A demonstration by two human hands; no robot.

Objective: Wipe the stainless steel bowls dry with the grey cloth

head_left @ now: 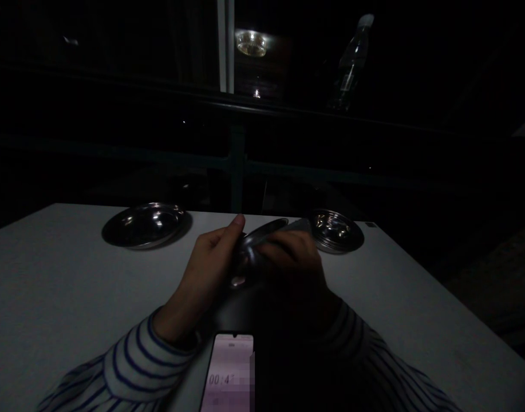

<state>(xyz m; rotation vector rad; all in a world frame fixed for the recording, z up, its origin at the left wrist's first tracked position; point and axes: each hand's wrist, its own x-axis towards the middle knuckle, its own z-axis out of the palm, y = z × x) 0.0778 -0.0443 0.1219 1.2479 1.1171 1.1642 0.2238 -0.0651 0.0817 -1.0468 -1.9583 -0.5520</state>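
Note:
A shiny metal dish (245, 266) is tilted up between my two hands over the middle of the table. My left hand (208, 260) grips its left side, with the thumb up along the rim. On the right side, the curled fingers of my right hand (294, 257) press a greyish cloth (300, 225) against the dish's inside. Most of that cloth is hidden behind the knuckles, and the dark blurs its edges. Shadow covers the lower part of the dish.
One wide metal dish (144, 226) stands at the table's back left. Several nested metal dishes (337, 230) sit at the back right. A lit phone (228, 372) showing a timer lies between my forearms on the white table (73, 297). Behind stands a plastic bottle (351, 66).

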